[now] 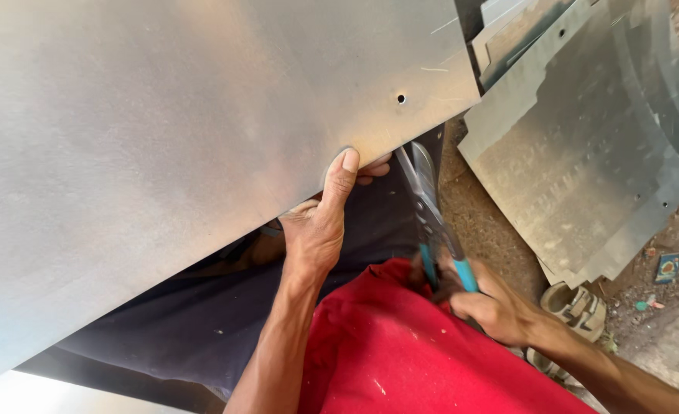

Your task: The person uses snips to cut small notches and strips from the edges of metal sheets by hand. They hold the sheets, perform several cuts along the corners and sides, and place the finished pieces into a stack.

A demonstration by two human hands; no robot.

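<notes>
— Where's the metal sheet?

— The big galvanized sheet (186, 130) fills the upper left of the view, slanting down to the left, with a small punched hole (401, 98) near its lower right corner.

— And the hands?

— The left hand (320, 222) grips the sheet's lower edge, thumb pressed flat on top, fingers curled underneath. The right hand (493, 303) sits lower and to the right, closed around the blue handles of a pair of tin snips (430, 218). The blades point up at the sheet's edge, just right of the left thumb; whether they bite the metal I cannot tell.

— What's around them?

— A red cloth (401, 345) lies over the lap below both hands, dark trousers (201, 314) under the sheet. To the right, cut sheet pieces (585, 138) are stacked on the dirt ground (485, 230), and a sandal (577, 303) shows just beyond the right wrist.
</notes>
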